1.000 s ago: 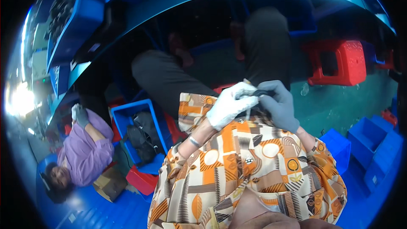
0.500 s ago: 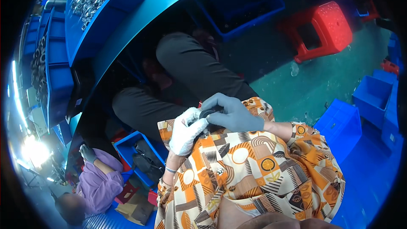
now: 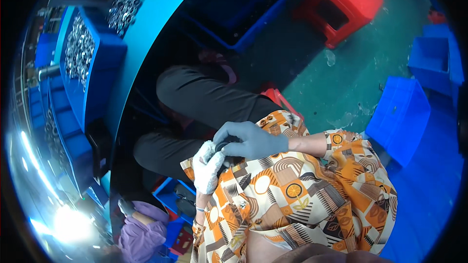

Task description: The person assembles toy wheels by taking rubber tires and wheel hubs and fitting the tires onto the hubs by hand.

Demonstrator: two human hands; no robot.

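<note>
Over my lap, both gloved hands meet around a small black round part (image 3: 221,146), whose exact kind is hard to make out. My left hand (image 3: 206,169), in a white fuzzy glove, is closed on its left side with thumb and fingers pinching. From the right, my right hand (image 3: 251,140), in a grey glove, curls its fingers over the same part and covers much of it. Below the hands is my orange, white and brown patterned top (image 3: 278,190); dark trousers (image 3: 209,97) cover my legs.
A curved bench edge (image 3: 146,34) runs at the left, bearing a blue bin (image 3: 107,68) of shiny metal rings (image 3: 80,46). A red stool (image 3: 356,0) and a dark blue crate (image 3: 234,39) stand ahead. Blue crates (image 3: 402,112) are at right. A person in purple (image 3: 141,236) sits lower left.
The view has turned, so bench, bins and stool have shifted in the picture. My hands stay together on the black round part, which now shows less between the fingers.
</note>
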